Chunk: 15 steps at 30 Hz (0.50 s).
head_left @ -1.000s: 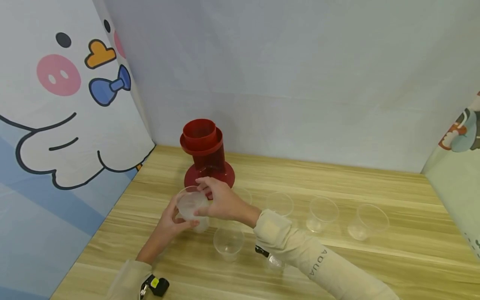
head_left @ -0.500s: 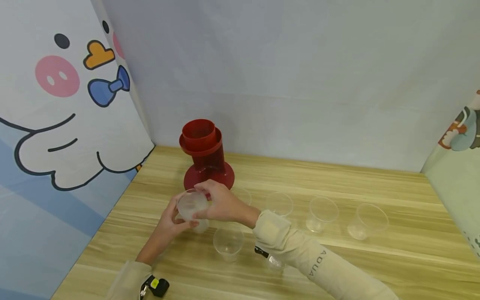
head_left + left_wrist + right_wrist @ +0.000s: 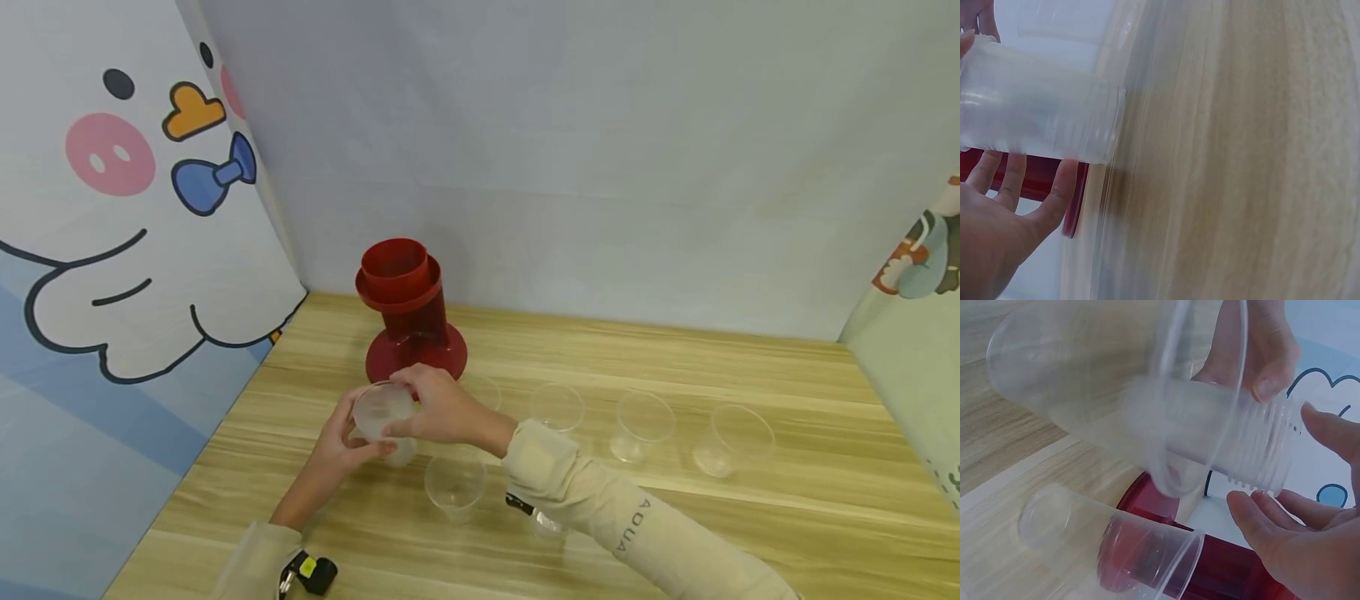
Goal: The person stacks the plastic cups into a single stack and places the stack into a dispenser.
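Note:
A stack of clear plastic cups (image 3: pixel 382 410) is held between both hands above the left part of the table, its rims upward. My left hand (image 3: pixel 333 454) grips the stack's side; in the left wrist view its fingers (image 3: pixel 1063 181) curl along the cup wall. From the right, my right hand (image 3: pixel 448 408) holds the stack at its rims, thumb nearer me. In the right wrist view several rims (image 3: pixel 1266 447) lie close together between its thumb and fingers. Just behind the hands stands a red cylindrical holder (image 3: pixel 408 321) on a round base.
Single clear cups stand upright in a row to the right, among them one cup (image 3: pixel 647 421) and the farthest right cup (image 3: pixel 738 437). Nearer stands another cup (image 3: pixel 456 483), and a cup (image 3: pixel 550 525) partly hidden by the right sleeve. A cloth wall (image 3: pixel 600 167) rises behind the table.
My right hand has come down slightly at the top of the stack, and its fingers sit closer on the rims. The left hand keeps its grip. The view has shifted a little.

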Available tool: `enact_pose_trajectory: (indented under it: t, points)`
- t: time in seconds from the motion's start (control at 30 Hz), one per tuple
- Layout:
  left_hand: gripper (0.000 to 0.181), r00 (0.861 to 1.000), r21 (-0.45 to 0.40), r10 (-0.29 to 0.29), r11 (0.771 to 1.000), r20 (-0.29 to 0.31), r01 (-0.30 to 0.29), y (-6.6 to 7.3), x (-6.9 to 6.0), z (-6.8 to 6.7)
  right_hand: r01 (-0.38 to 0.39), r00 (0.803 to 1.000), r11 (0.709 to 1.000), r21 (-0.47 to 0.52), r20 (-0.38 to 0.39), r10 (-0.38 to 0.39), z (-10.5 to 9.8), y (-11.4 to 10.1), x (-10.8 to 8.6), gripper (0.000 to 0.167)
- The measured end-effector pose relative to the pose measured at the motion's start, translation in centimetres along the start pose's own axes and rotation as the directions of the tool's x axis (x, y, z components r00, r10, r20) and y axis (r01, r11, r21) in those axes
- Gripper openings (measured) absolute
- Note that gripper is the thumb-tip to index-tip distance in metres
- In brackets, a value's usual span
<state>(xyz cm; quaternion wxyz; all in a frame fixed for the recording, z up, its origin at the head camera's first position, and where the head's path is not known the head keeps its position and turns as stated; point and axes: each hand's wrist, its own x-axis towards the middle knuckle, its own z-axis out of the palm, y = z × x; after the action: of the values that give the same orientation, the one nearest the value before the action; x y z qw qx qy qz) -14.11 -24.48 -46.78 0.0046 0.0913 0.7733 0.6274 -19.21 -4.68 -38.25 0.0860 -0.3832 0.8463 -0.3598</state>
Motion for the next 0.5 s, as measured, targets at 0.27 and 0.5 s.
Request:
enact_pose_trajectory:
  t: [0.27,0.5]
  points:
    - [0.071,1.0,0.019,-0.028,0.999,0.002,0.028,0.2,0.1,0.1,-0.023,1.0,1.0,0.021,0.019,0.023,-1.1,-0.5,-0.5,0.054]
    - [0.071,1.0,0.036,-0.012,0.999,-0.003,0.013,-0.1,0.1,0.0,-0.042,0.998,0.999,-0.006,0.038,0.042,-2.0,-0.8,-1.1,0.058]
